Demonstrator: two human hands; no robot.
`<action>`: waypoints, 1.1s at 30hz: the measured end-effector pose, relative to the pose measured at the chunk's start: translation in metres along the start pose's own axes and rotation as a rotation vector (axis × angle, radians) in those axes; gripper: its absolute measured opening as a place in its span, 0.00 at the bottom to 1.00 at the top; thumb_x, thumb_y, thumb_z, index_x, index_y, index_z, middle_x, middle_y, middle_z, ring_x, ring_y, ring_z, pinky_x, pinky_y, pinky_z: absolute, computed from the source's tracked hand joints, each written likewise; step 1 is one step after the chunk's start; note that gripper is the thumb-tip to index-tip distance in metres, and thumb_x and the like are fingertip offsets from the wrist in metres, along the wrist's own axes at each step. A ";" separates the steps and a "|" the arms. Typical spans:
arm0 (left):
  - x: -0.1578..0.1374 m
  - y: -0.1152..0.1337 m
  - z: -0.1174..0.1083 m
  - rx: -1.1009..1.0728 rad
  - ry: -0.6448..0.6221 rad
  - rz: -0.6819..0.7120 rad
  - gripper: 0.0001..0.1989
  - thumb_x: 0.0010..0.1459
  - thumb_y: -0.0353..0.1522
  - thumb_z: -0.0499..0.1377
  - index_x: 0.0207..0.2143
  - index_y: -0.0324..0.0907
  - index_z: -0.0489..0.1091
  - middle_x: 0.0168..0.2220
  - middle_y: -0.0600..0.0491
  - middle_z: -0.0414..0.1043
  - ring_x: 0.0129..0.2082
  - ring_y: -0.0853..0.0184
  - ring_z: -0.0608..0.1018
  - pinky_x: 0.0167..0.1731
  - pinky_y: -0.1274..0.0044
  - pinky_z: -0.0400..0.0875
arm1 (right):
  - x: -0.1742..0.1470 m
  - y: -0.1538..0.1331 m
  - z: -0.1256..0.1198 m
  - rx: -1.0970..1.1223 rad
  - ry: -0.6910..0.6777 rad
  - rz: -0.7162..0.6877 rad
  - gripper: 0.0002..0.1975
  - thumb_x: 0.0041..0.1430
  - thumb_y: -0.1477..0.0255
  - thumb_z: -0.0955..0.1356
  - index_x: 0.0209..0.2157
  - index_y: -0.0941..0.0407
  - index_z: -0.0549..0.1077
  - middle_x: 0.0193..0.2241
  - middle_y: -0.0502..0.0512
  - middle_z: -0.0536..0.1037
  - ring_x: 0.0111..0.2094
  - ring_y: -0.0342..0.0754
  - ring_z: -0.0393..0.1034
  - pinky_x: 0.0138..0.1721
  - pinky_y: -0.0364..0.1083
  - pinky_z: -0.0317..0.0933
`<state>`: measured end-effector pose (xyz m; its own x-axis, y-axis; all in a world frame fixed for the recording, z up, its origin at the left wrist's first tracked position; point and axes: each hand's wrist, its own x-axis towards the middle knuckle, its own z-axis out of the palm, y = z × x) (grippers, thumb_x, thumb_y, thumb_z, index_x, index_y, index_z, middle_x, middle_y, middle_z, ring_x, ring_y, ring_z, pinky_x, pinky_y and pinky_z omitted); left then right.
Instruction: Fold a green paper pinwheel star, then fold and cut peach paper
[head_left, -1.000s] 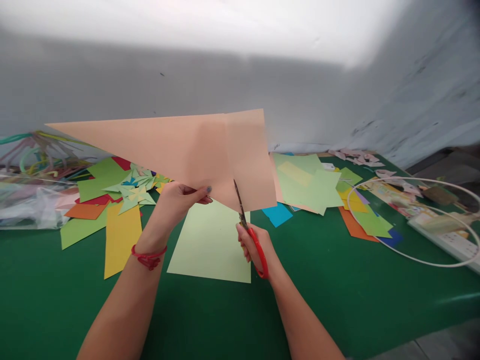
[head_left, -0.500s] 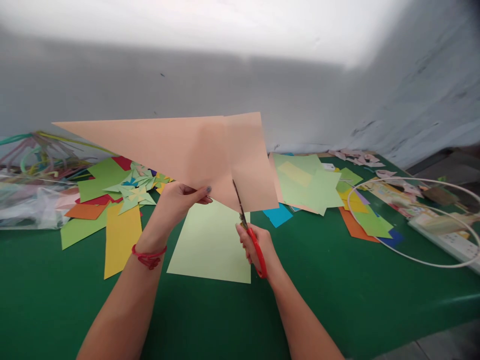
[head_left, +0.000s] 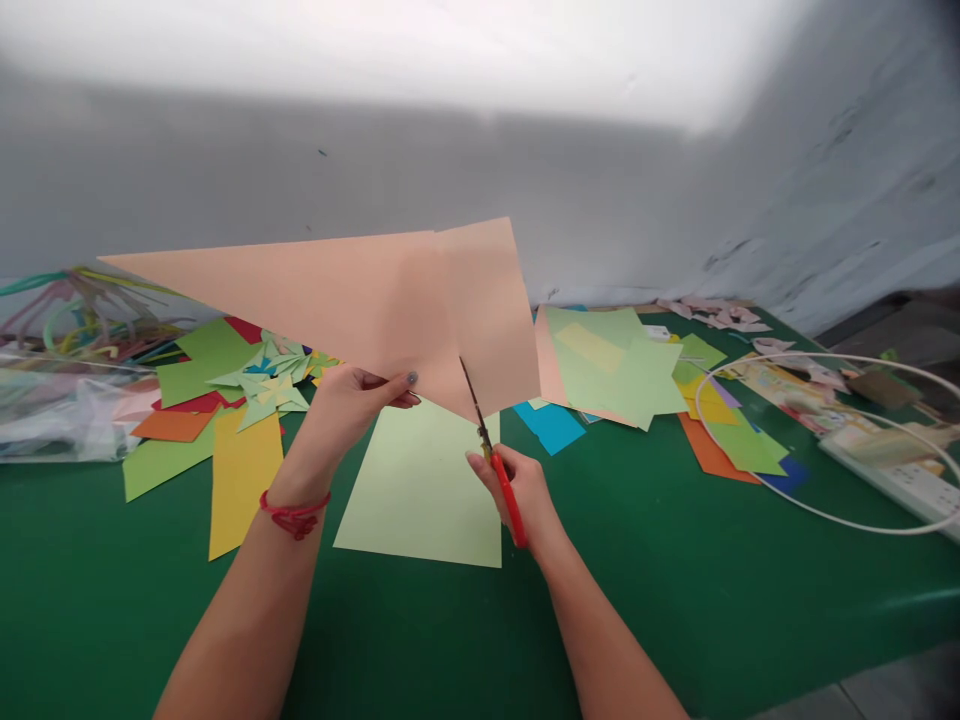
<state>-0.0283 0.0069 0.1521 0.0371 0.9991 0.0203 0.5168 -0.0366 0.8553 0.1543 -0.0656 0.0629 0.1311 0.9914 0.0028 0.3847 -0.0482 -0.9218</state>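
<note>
A large peach sheet of paper (head_left: 330, 295), folded with a long point to the left, is held up above the table. My left hand (head_left: 356, 405) pinches its lower edge between thumb and fingers. My right hand (head_left: 517, 490) is closed round the red handles of a pair of scissors (head_left: 510, 500). Their blades point up and away, lying in a cut that runs up from the sheet's lower edge, beside the crease. Below, a pale green sheet (head_left: 420, 500) lies flat on the table, its far part hidden by the peach paper.
On the green table (head_left: 645, 600), paper stars (head_left: 274, 385) and a yellow sheet (head_left: 244, 480) lie left, near a plastic bag (head_left: 67, 415). Pale green sheets (head_left: 600, 365), a blue piece (head_left: 551, 425), a white cable (head_left: 795, 515) and a power strip (head_left: 900, 480) are right. A wall stands behind.
The peach sheet has shifted slightly left, and its right flap has swung up and left, so the cut gapes a little at the lower edge. Both hands keep their hold.
</note>
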 end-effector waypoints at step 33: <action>0.002 -0.001 0.008 -0.306 -0.078 -0.019 0.11 0.48 0.41 0.61 0.26 0.42 0.75 0.24 0.51 0.77 0.27 0.64 0.79 0.34 0.74 0.75 | 0.000 -0.004 -0.001 0.195 -0.214 0.106 0.18 0.56 0.56 0.59 0.25 0.56 0.64 0.20 0.47 0.66 0.18 0.39 0.57 0.20 0.40 0.56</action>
<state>-0.0223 0.0087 0.1471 0.1010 0.9945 -0.0269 0.2370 0.0022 0.9715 0.1540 -0.0652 0.0672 -0.0425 0.9862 -0.1600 0.1943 -0.1489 -0.9696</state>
